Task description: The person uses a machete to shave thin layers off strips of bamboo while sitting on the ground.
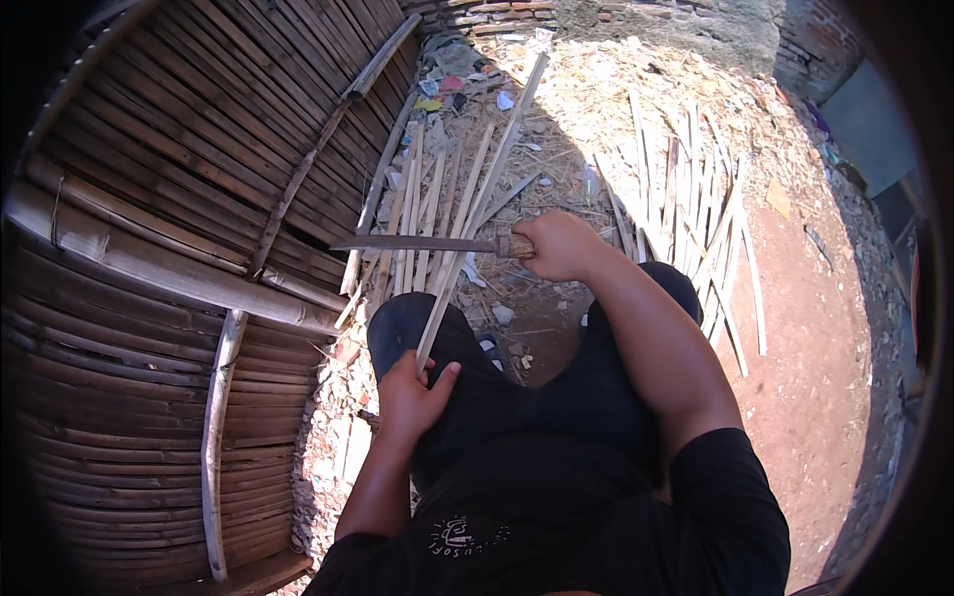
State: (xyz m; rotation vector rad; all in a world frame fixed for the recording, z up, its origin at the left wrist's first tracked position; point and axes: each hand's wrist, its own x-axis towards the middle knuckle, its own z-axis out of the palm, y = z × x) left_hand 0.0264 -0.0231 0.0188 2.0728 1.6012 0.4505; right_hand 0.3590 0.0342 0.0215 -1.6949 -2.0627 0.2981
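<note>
My left hand (410,399) rests by my left thigh, its fingers closed round the near end of a long, pale bamboo strip (504,149). From there the strip slants up and away to the far ground. In front of my knees, my right hand (558,245) grips the wooden handle of a machete (412,242). Its long dark blade points left and crosses over the strip; whether the edge touches it I cannot tell. Several more bamboo strips (433,204) lie on the ground beyond my left knee.
A slatted bamboo wall (149,268) stands close on my left. Another pile of bamboo strips (711,189) lies to the right in sunlight. Shavings and litter (576,109) cover the far ground, up to a brick wall (507,15). Reddish bare soil (815,397) stretches along the right.
</note>
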